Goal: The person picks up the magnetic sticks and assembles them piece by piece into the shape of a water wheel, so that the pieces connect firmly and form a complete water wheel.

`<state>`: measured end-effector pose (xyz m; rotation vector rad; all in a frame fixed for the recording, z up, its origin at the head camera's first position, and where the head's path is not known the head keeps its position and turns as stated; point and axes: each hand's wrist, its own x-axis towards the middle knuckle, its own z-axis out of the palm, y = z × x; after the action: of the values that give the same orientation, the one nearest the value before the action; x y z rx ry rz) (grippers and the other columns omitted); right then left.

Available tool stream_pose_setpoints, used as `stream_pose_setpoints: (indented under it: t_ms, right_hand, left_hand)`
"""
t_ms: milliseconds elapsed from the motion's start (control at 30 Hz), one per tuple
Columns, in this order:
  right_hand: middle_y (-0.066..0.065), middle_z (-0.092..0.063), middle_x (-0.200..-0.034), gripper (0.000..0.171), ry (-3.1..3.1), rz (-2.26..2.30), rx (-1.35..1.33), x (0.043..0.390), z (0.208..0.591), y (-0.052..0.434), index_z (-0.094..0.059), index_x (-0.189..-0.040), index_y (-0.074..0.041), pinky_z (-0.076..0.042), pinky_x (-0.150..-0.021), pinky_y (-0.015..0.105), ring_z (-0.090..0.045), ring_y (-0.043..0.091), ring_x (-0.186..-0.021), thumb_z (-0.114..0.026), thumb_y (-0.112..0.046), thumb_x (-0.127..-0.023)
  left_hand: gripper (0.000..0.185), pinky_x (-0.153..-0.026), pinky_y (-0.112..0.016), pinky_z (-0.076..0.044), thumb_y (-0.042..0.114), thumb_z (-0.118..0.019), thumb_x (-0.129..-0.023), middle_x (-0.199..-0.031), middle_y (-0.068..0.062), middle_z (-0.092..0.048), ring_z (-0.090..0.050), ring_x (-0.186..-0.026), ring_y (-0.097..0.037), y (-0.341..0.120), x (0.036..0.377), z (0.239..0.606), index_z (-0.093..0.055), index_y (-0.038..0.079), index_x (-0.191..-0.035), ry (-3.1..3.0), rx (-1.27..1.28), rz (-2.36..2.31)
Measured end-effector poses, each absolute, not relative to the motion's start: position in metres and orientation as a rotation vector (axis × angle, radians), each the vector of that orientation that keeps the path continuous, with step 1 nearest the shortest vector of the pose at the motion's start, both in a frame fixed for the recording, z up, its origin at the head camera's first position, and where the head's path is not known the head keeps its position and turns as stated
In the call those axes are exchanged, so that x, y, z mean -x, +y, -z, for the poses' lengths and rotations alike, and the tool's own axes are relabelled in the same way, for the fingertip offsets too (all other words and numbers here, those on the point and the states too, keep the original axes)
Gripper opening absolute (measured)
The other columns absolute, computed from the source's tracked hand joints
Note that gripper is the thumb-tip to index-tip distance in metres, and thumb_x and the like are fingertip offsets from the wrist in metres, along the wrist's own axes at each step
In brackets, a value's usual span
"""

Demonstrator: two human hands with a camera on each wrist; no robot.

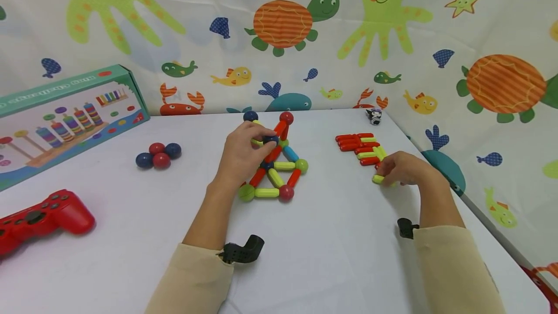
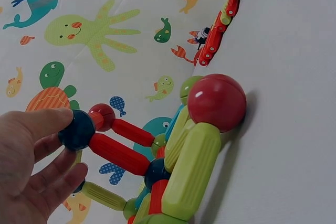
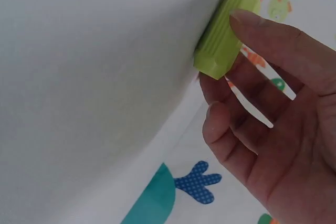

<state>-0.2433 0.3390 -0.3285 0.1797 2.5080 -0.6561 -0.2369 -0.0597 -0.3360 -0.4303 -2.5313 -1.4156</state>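
Observation:
A frame of ball-and-stick building toys [image 1: 267, 193] stands mid-table, built of red, yellow-green and blue rods joined by coloured balls. My left hand [image 1: 239, 153] is at its top, thumb and fingers pinching a dark blue ball [image 2: 77, 129]. In the left wrist view a red rod [image 2: 119, 154] runs from that ball down to another dark blue ball [image 2: 156, 173]. Over at the right, my right hand [image 1: 406, 168] pinches a yellow-green rod [image 3: 223, 35] between thumb and fingers, at the near end of a group of loose rods [image 1: 348, 147].
Several loose red and blue balls [image 1: 162, 160] lie left of the frame. A red game controller [image 1: 69, 212] and a toy box [image 1: 78, 120] are farther left. A small black-and-white figure [image 1: 374, 116] stands at the back right, near the table's right edge. A patterned cloth hangs behind.

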Motion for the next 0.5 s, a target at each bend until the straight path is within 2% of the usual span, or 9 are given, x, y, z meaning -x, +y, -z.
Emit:
stream_pose_setpoints:
  t_ms: [267,500]
  right_hand:
    - [0.016,-0.065,-0.119,0.036,2.558,0.653,-0.036,0.243,0.315,0.322,-0.066,-0.123,-0.005,-0.058,-0.091,0.044,-0.057,0.033,-0.113,-0.077,-0.019,-0.092]
    - [0.015,-0.064,-0.122,0.036,2.655,0.752,0.065,0.243,0.306,0.291,-0.066,-0.126,-0.008,-0.061,-0.085,0.035,-0.062,0.03,-0.107,-0.073,-0.025,-0.096]
  left_hand:
    - [0.025,-0.092,-0.039,-0.061,0.015,-0.075,-0.096,-0.12,-0.006,-0.064,-0.065,-0.11,-0.025,-0.061,0.237,0.336,-0.076,0.011,-0.12,-2.518,0.443,1.423]
    - [0.026,-0.092,-0.038,-0.062,0.017,-0.075,-0.096,-0.121,-0.006,-0.064,-0.066,-0.11,-0.025,-0.062,0.236,0.336,-0.076,0.012,-0.121,-2.544,0.423,1.419]
